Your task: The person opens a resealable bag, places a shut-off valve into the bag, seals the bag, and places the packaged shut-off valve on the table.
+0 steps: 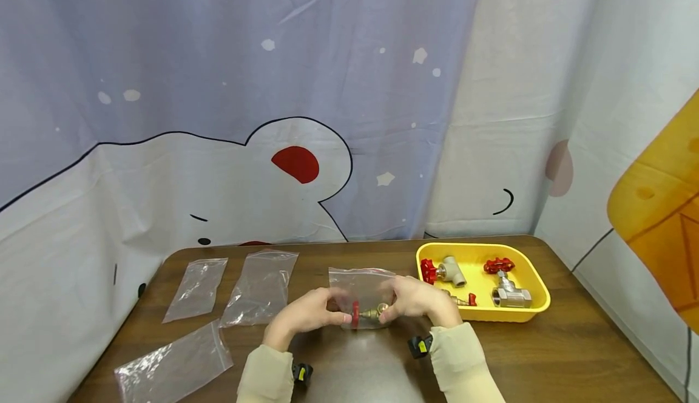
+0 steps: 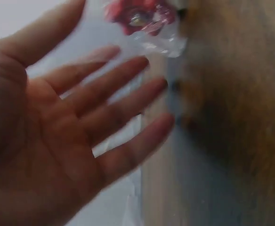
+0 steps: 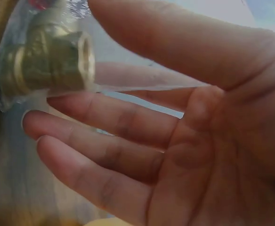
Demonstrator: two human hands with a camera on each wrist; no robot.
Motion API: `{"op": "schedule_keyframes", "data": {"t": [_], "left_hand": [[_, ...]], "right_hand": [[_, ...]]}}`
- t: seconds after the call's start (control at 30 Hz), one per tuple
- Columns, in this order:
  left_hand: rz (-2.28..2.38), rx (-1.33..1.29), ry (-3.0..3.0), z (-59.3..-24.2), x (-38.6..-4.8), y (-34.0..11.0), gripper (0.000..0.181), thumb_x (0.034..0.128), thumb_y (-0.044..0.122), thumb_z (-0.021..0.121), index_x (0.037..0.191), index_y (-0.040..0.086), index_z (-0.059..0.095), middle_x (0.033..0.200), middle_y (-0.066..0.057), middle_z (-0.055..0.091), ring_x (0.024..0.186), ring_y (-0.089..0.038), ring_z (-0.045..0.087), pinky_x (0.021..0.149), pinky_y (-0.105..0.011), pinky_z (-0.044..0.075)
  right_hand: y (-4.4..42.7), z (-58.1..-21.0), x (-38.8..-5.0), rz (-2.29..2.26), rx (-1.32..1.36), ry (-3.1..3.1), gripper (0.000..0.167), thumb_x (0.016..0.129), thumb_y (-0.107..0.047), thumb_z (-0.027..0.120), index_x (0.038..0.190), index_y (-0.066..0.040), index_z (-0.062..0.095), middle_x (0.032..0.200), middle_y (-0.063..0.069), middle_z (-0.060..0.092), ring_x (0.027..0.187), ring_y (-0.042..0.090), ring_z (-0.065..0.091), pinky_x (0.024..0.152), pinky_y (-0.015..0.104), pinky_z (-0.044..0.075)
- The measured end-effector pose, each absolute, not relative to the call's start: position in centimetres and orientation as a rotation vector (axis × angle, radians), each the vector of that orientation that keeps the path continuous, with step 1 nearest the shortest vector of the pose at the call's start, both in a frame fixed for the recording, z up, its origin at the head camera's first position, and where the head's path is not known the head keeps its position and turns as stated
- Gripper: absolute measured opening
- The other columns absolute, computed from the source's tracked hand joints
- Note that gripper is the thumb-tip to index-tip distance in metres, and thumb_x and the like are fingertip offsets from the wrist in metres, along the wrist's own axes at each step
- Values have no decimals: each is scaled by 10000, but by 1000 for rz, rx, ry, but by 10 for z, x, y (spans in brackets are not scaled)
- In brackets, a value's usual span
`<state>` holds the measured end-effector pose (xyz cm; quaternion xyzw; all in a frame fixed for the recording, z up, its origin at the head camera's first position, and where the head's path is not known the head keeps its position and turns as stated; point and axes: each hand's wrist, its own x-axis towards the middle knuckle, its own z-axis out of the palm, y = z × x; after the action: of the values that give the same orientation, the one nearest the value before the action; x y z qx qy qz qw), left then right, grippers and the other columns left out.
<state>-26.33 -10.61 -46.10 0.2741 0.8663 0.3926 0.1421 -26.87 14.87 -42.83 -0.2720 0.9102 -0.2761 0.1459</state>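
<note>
A clear zip bag (image 1: pixel 363 281) is held up between both hands, with a brass valve (image 1: pixel 372 314) and its red handwheel (image 1: pixel 355 315) lying along its bottom. My left hand (image 1: pixel 308 315) pinches the bag's left side by the red wheel. On the other side my right hand (image 1: pixel 420 298) pinches the bag beside the brass body. In the left wrist view the red wheel (image 2: pixel 140 16) shows through the plastic above the spread fingers of the left hand (image 2: pixel 76 113). The brass body (image 3: pixel 57 61) appears through the bag in the right wrist view, by the right hand's thumb (image 3: pixel 175 108).
A yellow tray (image 1: pixel 491 313) at the back right holds several valves with red handwheels. Three flat clear bags (image 1: pixel 196 287) (image 1: pixel 262 284) (image 1: pixel 175 363) lie on the left of the brown wooden table (image 1: pixel 573 354). A patterned curtain (image 1: pixel 382 87) hangs behind.
</note>
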Motion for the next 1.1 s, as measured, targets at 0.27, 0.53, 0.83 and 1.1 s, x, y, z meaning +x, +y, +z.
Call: {"op": "schedule_keyframes", "data": {"t": [0.27, 0.53, 0.83, 1.1], "left_hand": [[1084, 837, 2601, -469, -263, -102, 195, 938, 242, 670, 1064, 106, 731, 1004, 35, 708, 912, -109, 619, 776, -311, 493], [1214, 819, 2632, -473, -265, -99, 264, 1006, 190, 547, 848, 79, 727, 659, 67, 516, 617, -57, 433, 615, -264, 402], [1445, 516, 2702, -470, -272, -82, 385, 1000, 188, 540, 627, 98, 514, 519, 70, 385, 463, -76, 341, 454, -249, 285], [1592, 335, 2619, -463, -294, -72, 310, 997, 152, 529, 764, 14, 679, 538, 41, 499, 486, -81, 494, 506, -276, 481]], "right_hand": [[141, -435, -269, -760, -800, 2645, 165, 810, -154, 787, 939, -99, 700, 859, -39, 646, 804, 164, 573, 762, 384, 475], [144, -440, -272, -808, -853, 2686, 51, 910, -160, 679, 895, -122, 709, 822, -66, 626, 767, 120, 550, 703, 329, 460], [142, -435, -279, -1051, -583, 2583, 187, 990, -180, 588, 874, -60, 670, 675, 34, 643, 568, 272, 671, 708, 316, 476], [132, -421, -311, -1030, -294, 2582, 215, 992, -215, 588, 862, -53, 644, 545, 136, 598, 389, 174, 540, 361, 224, 305]]}}
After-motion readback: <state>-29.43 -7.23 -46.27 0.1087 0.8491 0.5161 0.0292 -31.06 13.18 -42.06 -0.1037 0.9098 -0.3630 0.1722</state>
